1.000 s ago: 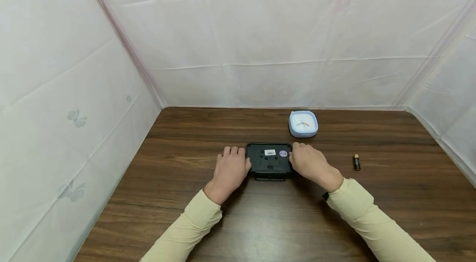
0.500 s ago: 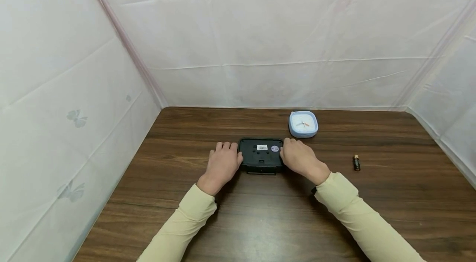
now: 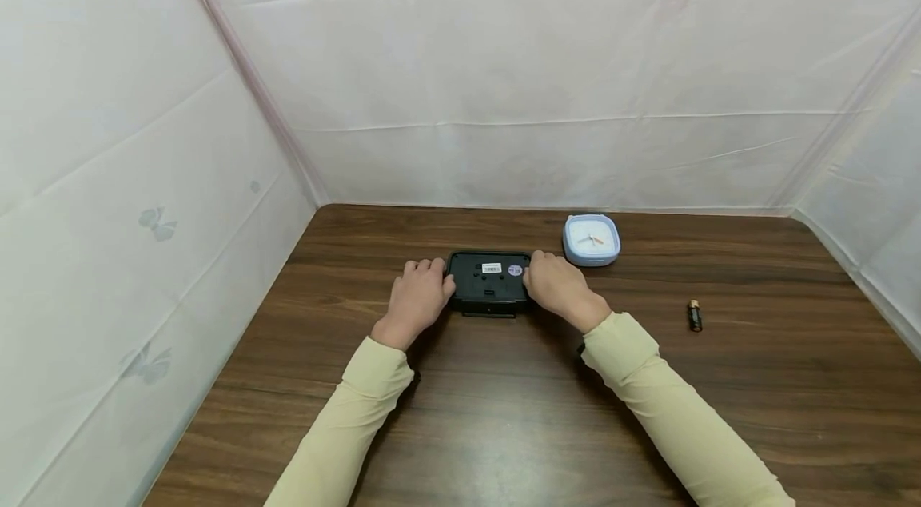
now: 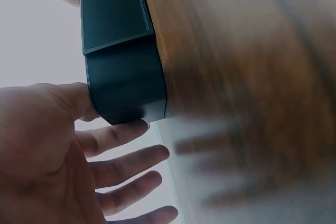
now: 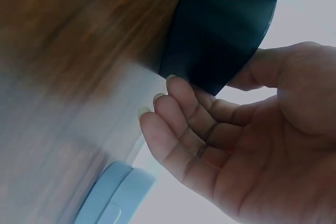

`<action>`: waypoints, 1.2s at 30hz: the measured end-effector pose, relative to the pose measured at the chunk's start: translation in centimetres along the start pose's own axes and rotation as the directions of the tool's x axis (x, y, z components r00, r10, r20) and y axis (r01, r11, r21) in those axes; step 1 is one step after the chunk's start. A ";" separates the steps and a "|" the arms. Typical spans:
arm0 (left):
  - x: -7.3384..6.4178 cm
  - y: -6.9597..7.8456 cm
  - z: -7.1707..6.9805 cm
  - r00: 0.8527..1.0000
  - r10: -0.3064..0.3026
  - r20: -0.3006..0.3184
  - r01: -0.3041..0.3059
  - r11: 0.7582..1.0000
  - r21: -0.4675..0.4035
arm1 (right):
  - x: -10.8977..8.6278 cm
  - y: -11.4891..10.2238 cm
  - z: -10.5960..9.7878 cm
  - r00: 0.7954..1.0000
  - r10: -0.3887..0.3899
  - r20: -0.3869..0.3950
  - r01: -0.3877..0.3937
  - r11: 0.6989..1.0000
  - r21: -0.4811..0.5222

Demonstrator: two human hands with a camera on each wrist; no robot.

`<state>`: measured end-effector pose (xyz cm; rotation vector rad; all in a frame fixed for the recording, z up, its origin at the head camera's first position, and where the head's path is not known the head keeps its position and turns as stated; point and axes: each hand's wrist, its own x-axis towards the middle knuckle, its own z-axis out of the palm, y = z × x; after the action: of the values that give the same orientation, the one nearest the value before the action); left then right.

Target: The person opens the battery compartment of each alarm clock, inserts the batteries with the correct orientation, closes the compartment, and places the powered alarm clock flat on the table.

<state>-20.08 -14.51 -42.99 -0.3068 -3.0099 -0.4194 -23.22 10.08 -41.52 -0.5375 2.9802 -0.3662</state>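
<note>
A black rectangular device [image 3: 489, 281] lies on the wooden table with its back up, showing a barcode label, a round purple sticker and small buttons. Its front face is hidden. My left hand [image 3: 419, 295] holds its left end; in the left wrist view, thumb and index finger pinch the dark casing [image 4: 126, 77] while the other fingers spread loosely. At the right end my right hand [image 3: 561, 287] grips it. In the right wrist view, the thumb and bent fingers of that hand [image 5: 252, 124] bracket the casing's corner [image 5: 215, 35].
Behind the right hand sits a light-blue square alarm clock [image 3: 592, 240], face up. A small black battery with a copper-coloured end [image 3: 694, 316] lies farther right on the table [image 3: 496, 411]. White patterned sheeting [image 3: 460, 75] walls the back and both sides.
Both hands have shifted the black device to the left and away toward the back of the table, keeping hold of its ends. The alarm clock and battery stay in place.
</note>
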 end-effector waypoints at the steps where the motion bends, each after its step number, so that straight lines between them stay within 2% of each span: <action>1: 0.2 -0.2 0.0 1.000 -0.008 0.007 0.008 1.000 -0.011 | 0.2 -0.1 0.0 1.000 0.003 0.002 -0.003 1.000 0.006; 13: 1.6 -2.0 -0.4 0.995 -0.095 0.043 0.097 0.993 -0.065 | 2.6 -1.4 0.4 1.000 0.005 0.020 -0.006 1.000 0.023; 21: 2.5 -3.1 -0.5 0.987 -0.152 0.054 0.157 0.982 -0.106 | 4.1 -2.2 0.8 0.999 0.039 0.019 -0.040 0.998 0.053; 29: 3.5 -3.9 -0.5 0.983 -0.178 0.048 0.183 0.971 -0.153 | 5.5 -2.3 1.0 0.999 0.048 0.005 -0.048 0.994 0.094; 36: 4.2 -4.3 -0.4 0.978 -0.199 0.062 0.206 0.966 -0.158 | 6.1 -2.6 0.8 0.998 0.059 0.006 -0.059 0.992 0.112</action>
<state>-25.10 -17.95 -43.23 -0.0176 -3.0678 -0.6888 -27.92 5.39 -41.91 -0.4374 2.9430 -0.5237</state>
